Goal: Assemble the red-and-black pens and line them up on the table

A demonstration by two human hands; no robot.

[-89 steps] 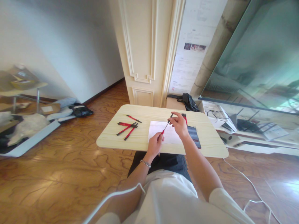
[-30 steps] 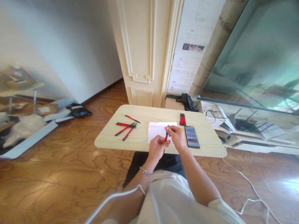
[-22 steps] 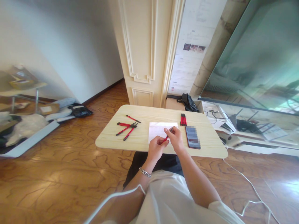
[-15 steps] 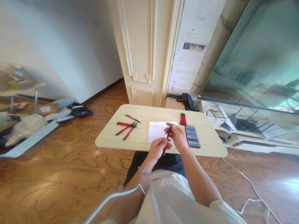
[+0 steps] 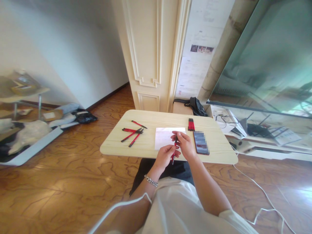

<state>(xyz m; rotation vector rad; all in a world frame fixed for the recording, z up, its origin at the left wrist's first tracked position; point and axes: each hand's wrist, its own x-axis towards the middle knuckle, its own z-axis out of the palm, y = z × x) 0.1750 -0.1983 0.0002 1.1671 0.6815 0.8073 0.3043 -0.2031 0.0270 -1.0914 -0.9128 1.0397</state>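
A red and black pen (image 5: 173, 158) is held between my two hands near the table's front edge. My left hand (image 5: 166, 155) is closed around its middle. The fingers of my right hand (image 5: 184, 144) pinch its black upper end. Under and behind the hands lies a white sheet of paper (image 5: 162, 138). Several loose red and black pens (image 5: 133, 136) lie crossed at the left, with one pen (image 5: 138, 124) apart behind them. At the right, several pens (image 5: 191, 124) sit side by side in a neat row.
A phone (image 5: 201, 143) with a blurred screen lies on the pale wooden table (image 5: 117, 148), right of my right hand. A black bag (image 5: 198, 106) rests behind the table. A white cable (image 5: 264, 190) trails over the floor at the right.
My right hand has moved slightly down the pen, covering more of its black upper end. Its lower tip has shifted slightly. The pens on the table stay in place.
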